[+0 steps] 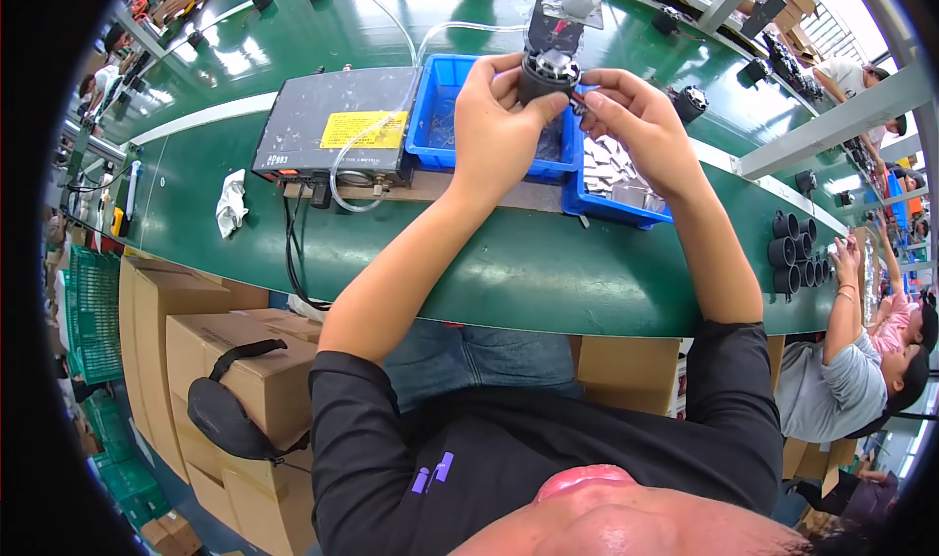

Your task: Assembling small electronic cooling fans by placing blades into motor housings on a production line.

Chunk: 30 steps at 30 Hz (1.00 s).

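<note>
My left hand is wrapped round a small black cylindrical motor unit with a silver-coloured top. The unit is held up over a blue bin, just in front of a dark upright fixture. At the motor's right side, my right hand has its thumb and fingers pinched together by a short red and dark lead. Whether the fingertips grip that lead or a smaller part is too small to tell. Below the right hand, a second blue bin holds many small white pieces.
Left of the bins stands a grey control box with a yellow label, clear tubing and black cables. A crumpled white tissue lies on the green bench. Black cylindrical housings stand at right, near a co-worker. Cardboard boxes are stacked lower left.
</note>
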Tool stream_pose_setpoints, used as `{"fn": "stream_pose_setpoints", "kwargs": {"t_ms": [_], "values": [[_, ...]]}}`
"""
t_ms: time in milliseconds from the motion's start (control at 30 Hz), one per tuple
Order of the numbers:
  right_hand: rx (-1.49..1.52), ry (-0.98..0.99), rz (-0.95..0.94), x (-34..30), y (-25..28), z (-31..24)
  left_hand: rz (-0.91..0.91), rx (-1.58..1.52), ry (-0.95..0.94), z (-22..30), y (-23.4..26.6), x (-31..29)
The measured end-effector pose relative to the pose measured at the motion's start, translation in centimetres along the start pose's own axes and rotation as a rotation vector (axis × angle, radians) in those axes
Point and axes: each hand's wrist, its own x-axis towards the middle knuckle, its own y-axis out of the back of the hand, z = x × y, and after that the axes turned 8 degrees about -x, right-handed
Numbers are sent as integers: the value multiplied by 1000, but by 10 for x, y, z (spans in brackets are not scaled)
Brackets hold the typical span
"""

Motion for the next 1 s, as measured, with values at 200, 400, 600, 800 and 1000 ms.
{"fn": "stream_pose_setpoints", "kwargs": {"t_ms": [200,400,600,800,1000], "values": [[45,87,28,-1,-13,0,15,-64,-63,3,3,10],[67,90,37,-1,-15,-2,-7,-34,-85,5,5,12],[200,46,37,5,-8,4,-49,-25,-161,-3,1,10],[254,-9,-158,25,45,15,-117,345,-502,-12,-2,-17],[85,52,347,43,159,57,-427,565,-745,-22,-10,-43]]}}
